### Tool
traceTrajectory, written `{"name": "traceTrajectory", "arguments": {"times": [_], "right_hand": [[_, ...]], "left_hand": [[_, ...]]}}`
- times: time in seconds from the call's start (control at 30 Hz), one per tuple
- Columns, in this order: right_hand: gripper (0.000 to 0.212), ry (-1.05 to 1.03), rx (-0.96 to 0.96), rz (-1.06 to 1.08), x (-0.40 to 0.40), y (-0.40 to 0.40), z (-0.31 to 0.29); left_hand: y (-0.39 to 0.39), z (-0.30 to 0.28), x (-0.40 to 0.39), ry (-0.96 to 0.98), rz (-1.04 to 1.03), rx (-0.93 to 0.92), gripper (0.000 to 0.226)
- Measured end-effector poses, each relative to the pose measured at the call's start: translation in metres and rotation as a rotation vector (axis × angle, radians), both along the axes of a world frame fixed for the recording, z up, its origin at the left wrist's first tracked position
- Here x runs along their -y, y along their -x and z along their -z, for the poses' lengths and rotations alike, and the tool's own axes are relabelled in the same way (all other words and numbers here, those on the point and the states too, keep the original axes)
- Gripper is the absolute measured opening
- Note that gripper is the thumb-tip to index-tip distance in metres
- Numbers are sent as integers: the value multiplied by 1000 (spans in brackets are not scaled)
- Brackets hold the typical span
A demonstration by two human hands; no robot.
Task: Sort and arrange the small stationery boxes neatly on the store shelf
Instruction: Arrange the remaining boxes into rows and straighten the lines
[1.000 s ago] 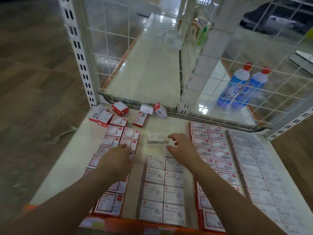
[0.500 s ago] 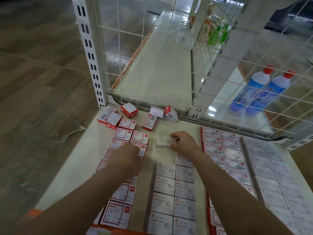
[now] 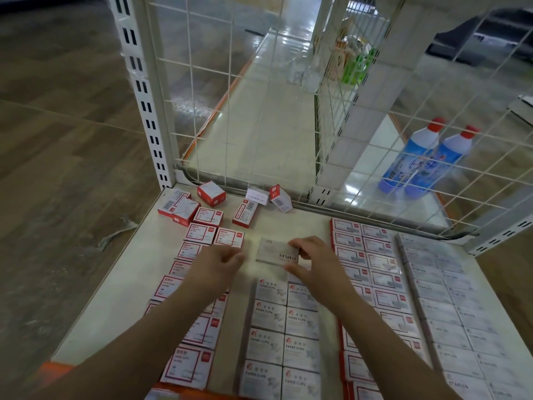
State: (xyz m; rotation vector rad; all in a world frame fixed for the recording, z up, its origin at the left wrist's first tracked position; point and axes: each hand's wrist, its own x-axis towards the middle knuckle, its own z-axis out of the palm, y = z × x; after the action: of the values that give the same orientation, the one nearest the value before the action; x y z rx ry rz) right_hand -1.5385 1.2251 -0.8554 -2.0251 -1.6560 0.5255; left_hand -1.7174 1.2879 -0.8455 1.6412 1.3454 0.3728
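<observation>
A: What is the right hand [image 3: 314, 267] doing?

B: It pinches a white staples box [image 3: 277, 253] by its right end, thumb on the near side and fingers curled over the far side. The box sits near the middle of the shelf [image 3: 115, 290], just beyond the far end of the paper clip rows [image 3: 284, 336]; whether it touches the shelf surface cannot be told.

A: And the left hand [image 3: 215, 265]?

B: Its fingers are loosely curled and hold nothing. It is over the red-and-white rows [image 3: 196, 287] on the left part of the shelf, fingertips pointing toward the staples box and close to its left end, not touching.

A: How are the other boxes laid out?

B: The paper clip rows run in two columns from the front edge toward the middle. More red-bordered boxes [image 3: 372, 272] fill columns to the right of them, and grey-white staples boxes [image 3: 450, 307] line the right edge.

A: Anything unsorted?

B: Several loose boxes [image 3: 210, 194] lie tilted or on their sides along the back edge, near the back-left corner, against the wire grid [image 3: 230, 82]. Behind that grid, two blue bottles [image 3: 418, 160] with red caps stand on another shelf.
</observation>
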Motion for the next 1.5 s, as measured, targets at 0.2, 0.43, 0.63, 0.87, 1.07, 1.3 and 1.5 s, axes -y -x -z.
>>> {"name": "traceTrajectory", "arguments": {"times": [0.2,0.43,0.63,0.87,1.07,1.3,1.5], "right_hand": [[41,-45,-35,11,16,13,-3],[34,23,-102,-36,21,9,-12],[31,131,-260,-125,18,12,-23],[32,-14,-579,198,22,15,-23],[39,-54,-825,298,27,29,-18],[44,26,-659,221,32,17,-15],[46,15,-563,146,35,14,-11]], "left_hand": [[-5,-5,11,124,-34,126,11],[-2,-14,16,94,67,69,15],[-2,-17,20,52,197,26,18],[-6,-8,27,277,147,43,36],[-13,-12,28,361,-24,238,22],[-6,-12,27,196,-35,204,16],[-7,-9,27,168,-35,167,16]]}}
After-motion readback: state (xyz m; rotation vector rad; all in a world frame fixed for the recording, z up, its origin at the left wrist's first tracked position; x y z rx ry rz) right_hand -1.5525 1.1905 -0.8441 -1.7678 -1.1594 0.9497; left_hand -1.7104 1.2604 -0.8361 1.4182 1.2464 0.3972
